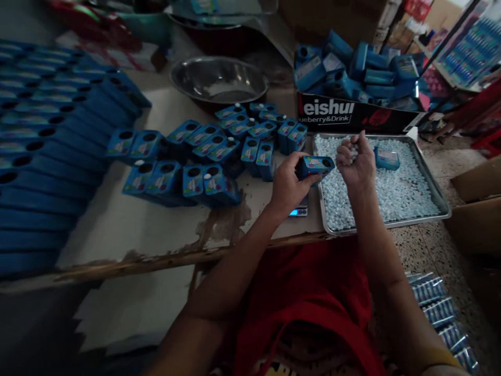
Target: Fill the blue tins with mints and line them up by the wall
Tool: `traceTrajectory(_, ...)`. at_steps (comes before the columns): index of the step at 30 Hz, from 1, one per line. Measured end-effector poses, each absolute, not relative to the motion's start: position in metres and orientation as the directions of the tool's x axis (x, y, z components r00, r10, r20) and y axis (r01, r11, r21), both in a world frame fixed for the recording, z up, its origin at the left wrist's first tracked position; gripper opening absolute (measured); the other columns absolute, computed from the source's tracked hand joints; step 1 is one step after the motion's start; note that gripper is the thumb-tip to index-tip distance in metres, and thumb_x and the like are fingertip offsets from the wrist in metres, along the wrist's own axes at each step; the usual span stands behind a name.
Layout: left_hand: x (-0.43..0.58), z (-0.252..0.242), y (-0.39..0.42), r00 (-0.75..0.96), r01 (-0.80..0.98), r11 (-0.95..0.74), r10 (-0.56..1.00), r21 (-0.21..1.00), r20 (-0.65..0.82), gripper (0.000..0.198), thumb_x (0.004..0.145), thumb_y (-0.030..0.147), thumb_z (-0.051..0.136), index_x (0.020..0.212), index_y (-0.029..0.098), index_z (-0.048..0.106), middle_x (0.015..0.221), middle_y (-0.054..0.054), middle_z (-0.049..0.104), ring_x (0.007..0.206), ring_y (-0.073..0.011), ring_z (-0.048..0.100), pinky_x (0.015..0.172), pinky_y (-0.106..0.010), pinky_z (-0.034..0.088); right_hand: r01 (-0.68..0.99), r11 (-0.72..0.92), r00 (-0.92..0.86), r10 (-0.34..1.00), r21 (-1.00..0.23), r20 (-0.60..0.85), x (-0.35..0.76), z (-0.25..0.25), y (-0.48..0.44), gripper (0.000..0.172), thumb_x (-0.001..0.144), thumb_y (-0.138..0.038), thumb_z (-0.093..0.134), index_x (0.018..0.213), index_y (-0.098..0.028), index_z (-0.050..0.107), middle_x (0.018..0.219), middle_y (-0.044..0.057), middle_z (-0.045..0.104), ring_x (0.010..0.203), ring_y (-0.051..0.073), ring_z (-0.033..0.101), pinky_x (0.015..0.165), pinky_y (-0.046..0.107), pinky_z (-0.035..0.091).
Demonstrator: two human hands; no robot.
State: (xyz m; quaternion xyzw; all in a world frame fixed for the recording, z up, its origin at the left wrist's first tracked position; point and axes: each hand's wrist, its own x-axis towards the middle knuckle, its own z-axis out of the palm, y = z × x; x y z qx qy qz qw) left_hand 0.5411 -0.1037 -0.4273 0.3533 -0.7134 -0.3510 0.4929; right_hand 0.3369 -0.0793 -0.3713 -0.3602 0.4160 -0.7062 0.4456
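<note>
Red shirt (313,292) lies closest; above it the left hand (287,185) wraps its fingers round a blue box (315,166) at the left rim of the tray (442,206); the right hand (356,162), fingers curled tight on a fistful of candies (354,151), hovers just beside it; best keep the box's hole under the fist, over the tray

Left hand (287,183) curled closed, right hand (355,163) loosely fisted, forearms extended
</note>
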Motion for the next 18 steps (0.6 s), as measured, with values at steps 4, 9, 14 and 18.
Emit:
traceTrajectory(4,0.522,-0.412,-0.095,-0.305,-0.208,0.505,-0.847,0.838,0.435,0.047,0.073,0.019,0.100,0.111,0.023,0.072,0.102,-0.002,0.079,0.097,-0.0251,0.076,0.086,-0.034,0.057,0.192,-0.314,-0.508,-0.842,-0.930,0.180,0.356,-0.362,-0.074,0.060,0.100,-0.080,0.064,0.075,-0.027,0.051,0.072,-0.002,0.048,0.062,0.014,0.050,0.054,0.029,0.044)
traceTrajectory(9,0.511,-0.408,-0.084,-0.365,-0.209,0.489,-0.843,0.847,0.396,0.043,0.075,0.020,0.099,0.109,0.023,0.073,0.108,-0.005,0.081,0.104,-0.0287,0.076,0.092,-0.038,0.058,0.206,-0.390,-0.593,-0.779,-0.897,0.203,0.364,-0.366,-0.066,0.055,0.095,-0.076,0.073,0.078,-0.028,0.053,0.074,-0.003,0.049,0.064,0.014,0.050,0.060,0.031,0.046)
traceTrajectory(14,0.504,-0.415,-0.083,-0.341,-0.176,0.430,-0.870,0.885,0.356,0.046,0.072,0.017,0.100,0.109,0.023,0.073,0.106,-0.004,0.079,0.103,-0.0278,0.075,0.094,-0.038,0.057,0.185,-0.404,-0.583,-0.779,-0.896,0.231,0.362,-0.362,-0.059,0.059,0.100,-0.082,0.061,0.077,-0.028,0.055,0.073,-0.002,0.052,0.065,0.015,0.054,0.066,0.033,0.051)
traceTrajectory(18,0.500,-0.421,-0.086,-0.309,-0.134,0.370,-0.897,0.919,0.316,0.046,0.072,0.017,0.099,0.109,0.023,0.073,0.106,-0.002,0.079,0.102,-0.0257,0.075,0.092,-0.036,0.057,0.184,-0.392,-0.517,-0.818,-0.901,0.250,0.366,-0.354,-0.054,0.064,0.101,-0.087,0.053,0.077,-0.028,0.058,0.070,0.000,0.054,0.068,0.018,0.058,0.070,0.035,0.054)
